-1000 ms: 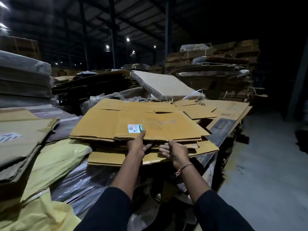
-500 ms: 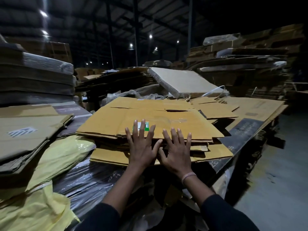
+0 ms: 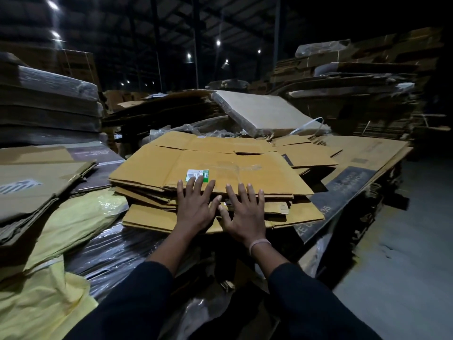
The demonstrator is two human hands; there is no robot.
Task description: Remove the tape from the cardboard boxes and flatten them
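A flattened yellow-brown cardboard box (image 3: 220, 165) lies on top of a stack of other flattened boxes (image 3: 152, 217). It bears a white and green label (image 3: 197, 174) and a strip of clear tape (image 3: 235, 168) across its middle. My left hand (image 3: 195, 206) lies flat with spread fingers on the near edge of the top box, fingertips just below the label. My right hand (image 3: 244, 211) lies flat beside it, fingers straight, on the same near edge. Neither hand holds anything.
Wrapped cardboard bundles (image 3: 46, 104) rise at the left, with yellow plastic sheeting (image 3: 73, 222) and black film (image 3: 115, 253) in front. A thick pale slab (image 3: 264, 111) and tall cardboard piles (image 3: 355, 77) stand behind. Bare concrete floor (image 3: 404, 253) lies to the right.
Both hands went from gripping the near edge of the box a second ago to lying flat with straight fingers on it. In the last half second they hardly moved.
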